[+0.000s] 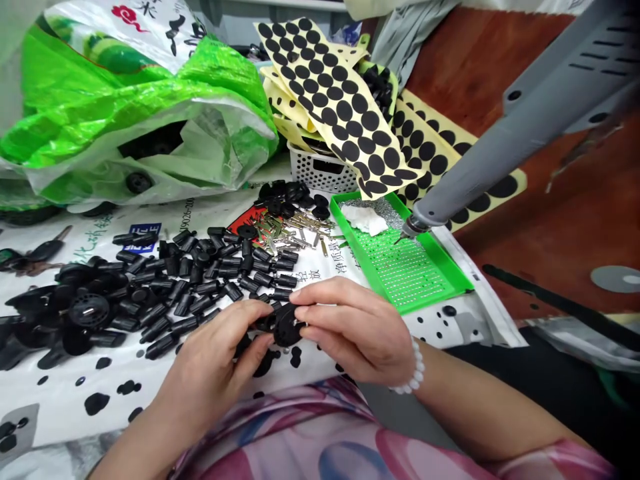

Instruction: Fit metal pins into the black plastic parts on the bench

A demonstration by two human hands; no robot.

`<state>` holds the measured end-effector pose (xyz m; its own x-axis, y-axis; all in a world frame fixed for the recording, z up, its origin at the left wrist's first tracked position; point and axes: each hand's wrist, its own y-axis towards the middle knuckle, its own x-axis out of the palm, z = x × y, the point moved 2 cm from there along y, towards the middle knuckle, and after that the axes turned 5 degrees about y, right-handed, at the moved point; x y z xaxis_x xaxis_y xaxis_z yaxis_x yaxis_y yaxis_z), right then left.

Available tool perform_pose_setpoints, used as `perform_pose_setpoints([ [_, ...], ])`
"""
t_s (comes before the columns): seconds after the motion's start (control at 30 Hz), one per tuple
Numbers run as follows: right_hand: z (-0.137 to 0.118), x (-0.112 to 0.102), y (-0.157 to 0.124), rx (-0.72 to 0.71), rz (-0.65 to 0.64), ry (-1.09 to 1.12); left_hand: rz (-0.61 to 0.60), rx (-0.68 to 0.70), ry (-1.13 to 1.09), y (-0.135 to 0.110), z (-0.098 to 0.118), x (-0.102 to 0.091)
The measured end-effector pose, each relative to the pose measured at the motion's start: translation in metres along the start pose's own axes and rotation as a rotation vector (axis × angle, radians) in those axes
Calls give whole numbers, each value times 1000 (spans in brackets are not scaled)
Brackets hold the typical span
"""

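Note:
Between my two hands is a round black plastic part [287, 325], its holed disc face turned to the right. My left hand [220, 353] is closed on its left side, thumb below and forefinger above. My right hand [357, 327], with a white bead bracelet at the wrist, pinches at the disc's right side; any small piece between those fingertips is too hidden to name. Beyond the hands lie a pile of black ribbed plastic cylinders [200, 267] and a heap of small metal strips [295, 230]. More black disc parts [89, 311] are heaped at the left.
A grey electric screwdriver [465, 173] hangs at the right, its tip over a green tray [415, 267] of small screws. Sheets of black round stickers [345, 100] lean on a white basket [320, 172]. A green-and-white bag [140, 133] stands back left; keys [40, 253] lie at far left.

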<state>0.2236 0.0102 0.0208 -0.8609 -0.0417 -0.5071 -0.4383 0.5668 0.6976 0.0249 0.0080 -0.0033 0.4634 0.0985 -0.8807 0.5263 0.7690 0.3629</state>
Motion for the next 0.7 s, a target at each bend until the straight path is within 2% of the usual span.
perform_pose_setpoints([
  [0.13, 1, -1, 0, -17, -18, -40, -1, -43, -88, -3, -2, 2],
  [0.27, 2, 7, -2, -72, -58, -58, -30, -68, -233, -4, -1, -1],
  [0.53, 0, 11, -4, -52, -199, 67, -79, -135, -538, -5, -1, -10],
  [0.7, -1, 8, -2, -41, -267, 16, -92, -131, -537, -6, -2, -5],
])
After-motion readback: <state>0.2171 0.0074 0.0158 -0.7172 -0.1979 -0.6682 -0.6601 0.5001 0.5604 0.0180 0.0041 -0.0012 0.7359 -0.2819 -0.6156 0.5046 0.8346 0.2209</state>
